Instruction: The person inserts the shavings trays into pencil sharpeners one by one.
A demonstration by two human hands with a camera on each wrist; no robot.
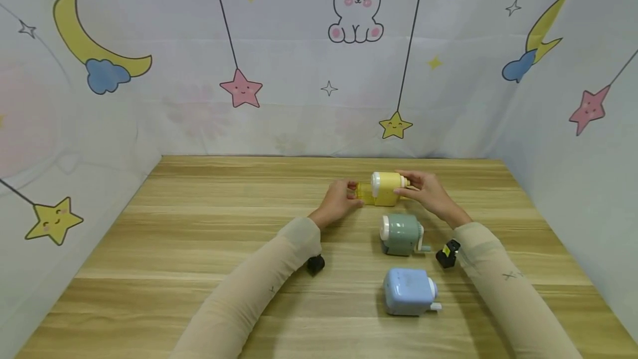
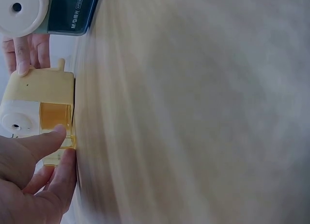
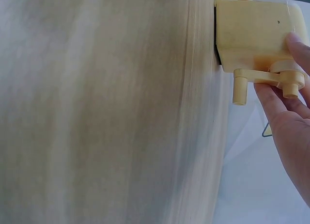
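A yellow crank pencil sharpener with a white front stands toward the back of the table. My right hand grips its body from the crank side, and the crank handle hangs beside the fingers in the right wrist view. On the opposite side my left hand pinches the clear yellow shavings drawer between thumb and fingers. That drawer sticks partly out of the sharpener's front, low over the tabletop.
Nearer me, a green crank sharpener and a blue one stand in a row on the wooden table. Black wrist cameras show at my left cuff and right cuff. A patterned cloth hangs behind the table.
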